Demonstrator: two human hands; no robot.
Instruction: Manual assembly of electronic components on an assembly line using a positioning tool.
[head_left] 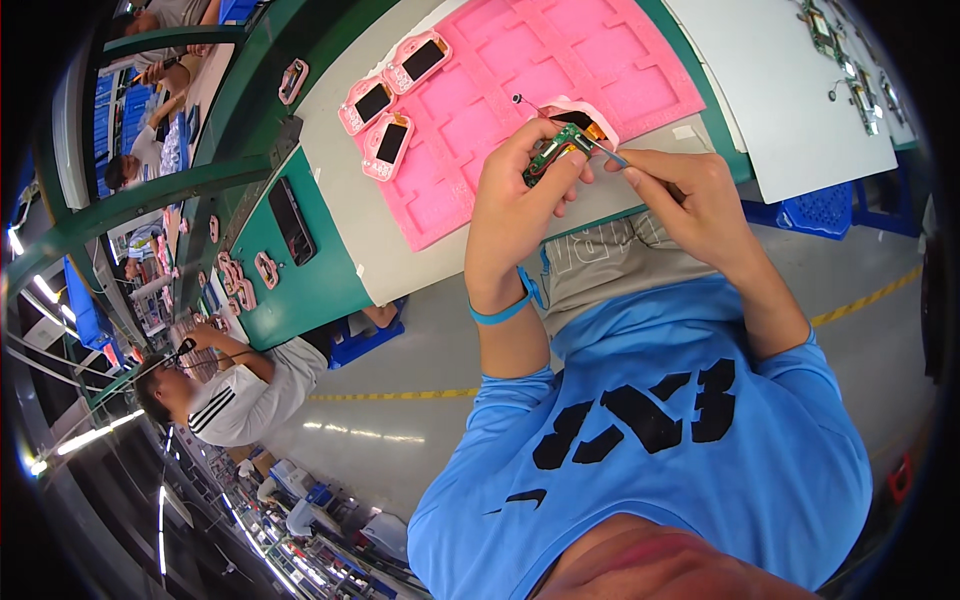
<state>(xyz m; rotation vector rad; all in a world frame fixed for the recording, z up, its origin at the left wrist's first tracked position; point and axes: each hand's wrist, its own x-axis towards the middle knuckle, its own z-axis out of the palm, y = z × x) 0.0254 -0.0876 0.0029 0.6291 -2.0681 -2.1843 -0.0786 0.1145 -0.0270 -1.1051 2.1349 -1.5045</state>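
My left hand (520,185) grips a small green circuit board (548,160) between thumb and fingers. A thin wire runs up from the board area to a small round black part (517,99). My right hand (690,195) pinches a slim tool with a bluish shaft (612,156). Its thin tip reaches the board's right edge; whether it is tweezers or another tool I cannot tell. Just behind the board lies a pink device shell (603,118) with a dark screen and an orange flex cable, partly hidden by my left hand and the board.
A pink moulded tray (480,115) spreads behind my hands, with several pink handheld devices (418,62) at its left. A phone (291,221) lies on the green mat (330,285). More circuit boards (858,95) rest on a white sheet (770,110) at right. Another person (245,395) works at left.
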